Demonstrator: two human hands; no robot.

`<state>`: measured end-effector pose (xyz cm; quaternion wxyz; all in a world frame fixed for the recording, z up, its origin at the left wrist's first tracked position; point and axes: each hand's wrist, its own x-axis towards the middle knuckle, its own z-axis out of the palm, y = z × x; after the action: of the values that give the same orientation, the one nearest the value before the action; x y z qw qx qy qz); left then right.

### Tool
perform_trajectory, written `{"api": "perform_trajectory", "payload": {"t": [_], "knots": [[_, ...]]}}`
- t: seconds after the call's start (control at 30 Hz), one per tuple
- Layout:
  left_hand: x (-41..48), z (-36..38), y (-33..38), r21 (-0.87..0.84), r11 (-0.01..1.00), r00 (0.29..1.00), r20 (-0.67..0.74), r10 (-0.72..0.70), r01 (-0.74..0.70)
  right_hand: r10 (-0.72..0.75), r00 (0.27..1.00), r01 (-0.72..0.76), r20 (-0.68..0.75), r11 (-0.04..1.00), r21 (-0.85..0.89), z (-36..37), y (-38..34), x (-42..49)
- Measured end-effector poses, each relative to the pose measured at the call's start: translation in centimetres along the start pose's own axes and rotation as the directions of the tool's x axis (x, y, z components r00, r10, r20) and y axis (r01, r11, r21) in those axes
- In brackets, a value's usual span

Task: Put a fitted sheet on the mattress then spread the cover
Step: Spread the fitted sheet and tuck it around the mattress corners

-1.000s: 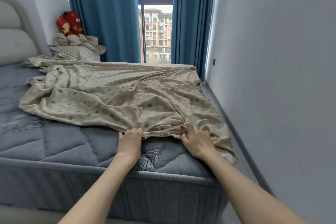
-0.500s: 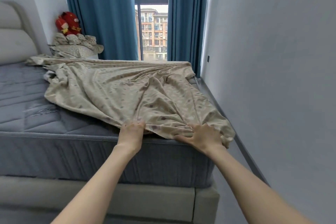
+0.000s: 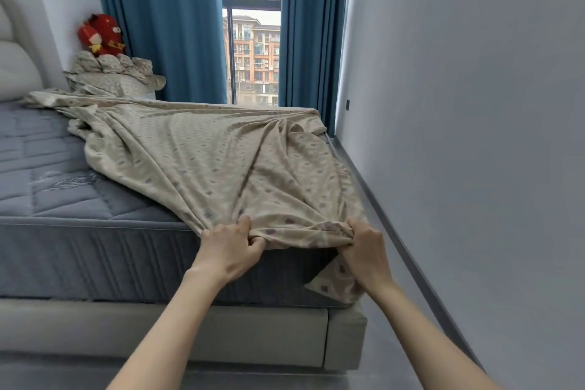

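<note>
Both hands grab the tan sheet (image 3: 215, 165) at the near corner of the gray mattress (image 3: 63, 199) — the left hand (image 3: 231, 250) bunches its edge, the right hand (image 3: 364, 250) squeezes the corner. The sheet lies rumpled across the bed, one flap hanging down.

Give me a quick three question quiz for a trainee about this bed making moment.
1. True or false: the left hand and right hand both grip the sheet.
2. How much of the mattress does the sheet cover: A all, B part, C none?
3. What colour is the stuffed toy by the curtains?
Key: 1 true; 2 B; 3 red.
</note>
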<state>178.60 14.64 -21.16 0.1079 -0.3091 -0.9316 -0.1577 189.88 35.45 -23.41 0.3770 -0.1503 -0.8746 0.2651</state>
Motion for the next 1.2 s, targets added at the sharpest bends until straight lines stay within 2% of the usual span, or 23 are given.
{"api": "perform_trajectory", "payload": {"t": [0.07, 0.13, 0.23, 0.4, 0.47, 0.5, 0.57, 0.6, 0.63, 0.67, 0.7, 0.73, 0.77, 0.8, 0.83, 0.9, 0.93, 0.97, 1.1, 1.2], "knots": [[-0.2, -0.3, -0.1, 0.046, 0.999, 0.998, 0.058, 0.012, -0.015, -0.006, 0.999, 0.007, 0.047, 1.000, -0.030, -0.6, -0.2, -0.2], [-0.2, -0.2, -0.3, 0.111, 0.994, 0.996, 0.090, -0.003, -0.007, 0.010, 0.990, 0.019, 0.141, 0.979, -0.202, -0.9, -0.1, -0.4], [-0.3, 0.1, -0.4, 0.164, 0.985, 0.999, -0.003, -0.048, 0.047, 0.084, 0.968, 0.018, 0.237, 0.916, -0.401, -0.9, 0.7, -0.6], [-0.2, 0.3, 0.2, 0.162, 0.983, 0.992, -0.112, -0.063, 0.081, 0.334, 0.928, -0.241, 0.163, 0.875, -0.420, -0.7, -0.1, -0.4], [-0.1, 0.3, 0.5, 0.152, 0.982, 0.987, -0.131, -0.094, 0.113, 0.398, 0.864, -0.235, 0.309, 0.861, -0.451, -1.2, -0.6, 0.0], [0.0, 0.3, 0.7, 0.168, 0.977, 0.987, -0.122, -0.108, 0.127, 0.407, 0.814, -0.235, 0.414, 0.883, -0.407, -1.9, -0.5, 0.3], [0.2, 0.2, 1.4, 0.213, 0.968, 0.990, -0.075, -0.122, 0.135, 0.390, 0.686, -0.331, 0.614, 0.919, -0.213, -3.7, -0.2, 1.0], [0.3, 0.2, 1.9, 0.216, 0.968, 0.992, -0.053, -0.115, 0.124, 0.362, 0.626, -0.404, 0.691, 0.908, -0.109, -4.8, 0.0, 1.2], [0.4, 0.1, 2.2, 0.214, 0.971, 0.995, -0.035, -0.097, 0.103, 0.337, 0.599, -0.491, 0.726, 0.871, 0.002, -5.7, 0.2, 1.3], [0.5, 0.1, 2.6, 0.209, 0.975, 0.997, -0.014, -0.072, 0.073, 0.339, 0.609, -0.577, 0.717, 0.810, 0.108, -6.0, 0.5, 1.4], [0.6, 0.2, 2.9, 0.204, 0.978, 0.999, 0.016, -0.045, 0.041, 0.380, 0.662, -0.633, 0.646, 0.746, 0.209, -5.7, 1.3, 1.4], [0.5, 0.3, 3.1, 0.212, 0.977, 0.998, 0.055, -0.019, 0.007, 0.456, 0.729, -0.646, 0.511, 0.706, 0.291, -4.9, 2.3, 1.6], [0.5, 0.4, 3.3, 0.230, 0.973, 0.996, 0.088, -0.001, -0.019, 0.538, 0.763, -0.641, 0.359, 0.705, 0.304, -3.7, 3.4, 1.9], [0.5, 0.6, 3.5, 0.245, 0.969, 0.993, 0.121, 0.007, -0.036, 0.590, 0.758, -0.652, 0.277, 0.687, 0.322, -2.8, 4.1, 1.9], [0.4, 0.8, 3.8, 0.246, 0.968, 0.989, 0.150, 0.011, -0.048, 0.627, 0.727, -0.685, 0.280, 0.635, 0.358, -1.8, 4.4, 1.9], [0.1, 1.3, 4.2, 0.232, 0.970, 0.983, 0.183, 0.027, -0.070, 0.644, 0.646, -0.752, 0.410, 0.445, 0.487, 0.4, 5.3, 2.1], [0.0, 1.6, 4.3, 0.234, 0.969, 0.983, 0.181, 0.037, -0.079, 0.640, 0.633, -0.755, 0.435, 0.387, 0.529, 0.8, 5.2, 2.1], [-0.1, 1.8, 4.4, 0.239, 0.967, 0.985, 0.168, 0.043, -0.083, 0.645, 0.635, -0.748, 0.425, 0.377, 0.546, 1.0, 5.3, 2.0], [0.1, 1.8, 4.3, 0.205, 0.977, 0.992, 0.122, 0.038, -0.062, 0.643, 0.688, -0.693, 0.338, 0.444, 0.568, 0.5, 5.9, 2.0], [0.1, 1.6, 4.5, 0.190, 0.980, 0.993, 0.113, 0.030, -0.051, 0.638, 0.754, -0.636, 0.158, 0.650, 0.416, -0.4, 5.8, 2.4]]}}
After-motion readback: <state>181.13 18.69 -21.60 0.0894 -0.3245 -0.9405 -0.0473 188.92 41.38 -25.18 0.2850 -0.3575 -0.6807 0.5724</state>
